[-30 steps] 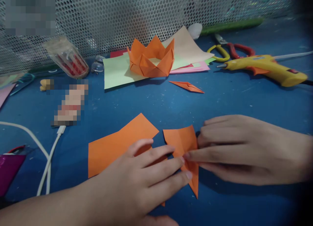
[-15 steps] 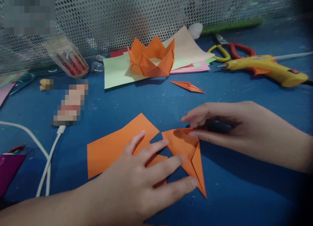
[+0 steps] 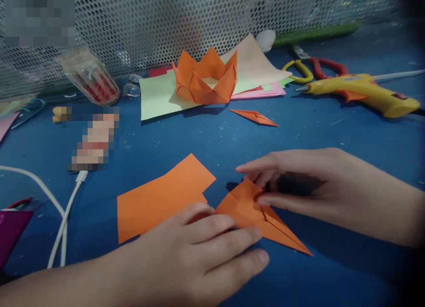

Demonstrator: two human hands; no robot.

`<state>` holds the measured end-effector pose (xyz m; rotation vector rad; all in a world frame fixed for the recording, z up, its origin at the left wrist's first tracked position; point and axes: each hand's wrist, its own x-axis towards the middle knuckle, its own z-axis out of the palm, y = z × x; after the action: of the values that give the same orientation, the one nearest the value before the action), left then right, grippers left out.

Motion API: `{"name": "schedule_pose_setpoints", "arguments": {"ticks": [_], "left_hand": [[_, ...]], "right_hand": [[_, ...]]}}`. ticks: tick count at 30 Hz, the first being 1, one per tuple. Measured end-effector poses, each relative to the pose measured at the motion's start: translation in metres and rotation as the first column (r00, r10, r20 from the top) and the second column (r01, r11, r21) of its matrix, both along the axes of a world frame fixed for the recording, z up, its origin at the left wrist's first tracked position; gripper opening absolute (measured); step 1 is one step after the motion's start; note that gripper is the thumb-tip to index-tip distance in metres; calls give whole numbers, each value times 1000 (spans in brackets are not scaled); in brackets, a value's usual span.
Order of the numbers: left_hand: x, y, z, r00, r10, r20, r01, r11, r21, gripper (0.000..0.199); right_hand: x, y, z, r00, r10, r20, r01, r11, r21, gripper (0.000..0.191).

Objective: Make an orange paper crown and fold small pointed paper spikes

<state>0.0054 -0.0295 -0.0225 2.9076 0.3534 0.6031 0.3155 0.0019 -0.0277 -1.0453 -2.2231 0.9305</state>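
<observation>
A folded orange kite-shaped paper (image 3: 255, 209) lies on the blue table, its long tip pointing to the lower right. My right hand (image 3: 285, 178) pinches its upper right edge between thumb and fingers. Over its lower left edge rests my left hand (image 3: 212, 249), palm down, fingers extended and slightly bent. Flat orange sheets (image 3: 159, 192) lie to the left, partly under my left hand. Farther back, an orange zigzag paper crown (image 3: 206, 83) stands on a pale green sheet (image 3: 156, 99). In front of the crown is a small folded orange piece (image 3: 255, 117).
A yellow glue gun (image 3: 368, 92) and scissors with red and yellow handles (image 3: 327, 68) lie back right. At the left are a glass jar (image 3: 93, 79), a blurred-out phone (image 3: 96, 141) and a white cable (image 3: 68, 223). Metal mesh (image 3: 139, 23) stands behind.
The folded orange paper has turned, its long tip swinging to the right. My right hand has moved slightly down and left with it; my left hand's fingers have drawn closer together.
</observation>
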Motion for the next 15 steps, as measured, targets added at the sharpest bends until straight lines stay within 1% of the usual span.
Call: {"name": "schedule_pose_setpoints", "arguments": {"ticks": [2, 4, 5, 7, 8, 9, 11, 13, 15], "left_hand": [[1, 1, 6, 996, -19, -85, 17, 1000, -26, 34], [2, 2, 12, 987, -42, -152, 33, 998, -59, 34], [2, 2, 14, 990, -73, -119, 66, 996, -67, 36], [2, 0, 16, 995, -87, -57, 81, 992, -97, 38], [2, 0, 16, 996, -70, -51, 63, 990, -123, 38], [2, -1, 15, 999, -40, -17, 37, 993, -115, 36], [4, -2, 13, 999, 42, 2, -41, 994, -106, 32], [5, -2, 10, 995, 95, 20, -93, 992, -80, 32], [8, -1, 8, 991, 133, 13, -132, 988, -74, 32]], "right_hand": [[-2, -2, -2, 1000, 0, -17, 1, 997, 78, 26], [-3, -4, -2, 1000, 4, -17, -1, 979, 206, 22], [-3, -4, -2, 1000, 16, 1, -15, 964, 264, 22], [-1, -5, -2, 999, 33, 31, -42, 931, 364, 24], [0, -6, -2, 997, 53, 49, -68, 918, 392, 26], [2, -7, -2, 995, 76, 64, -96, 908, 407, 28], [4, -10, -6, 991, 111, 79, -134, 903, 408, 32], [5, -15, -12, 995, 78, 67, -98, 908, 407, 37], [5, -19, -16, 998, -10, 66, -19, 906, 423, 38]]}}
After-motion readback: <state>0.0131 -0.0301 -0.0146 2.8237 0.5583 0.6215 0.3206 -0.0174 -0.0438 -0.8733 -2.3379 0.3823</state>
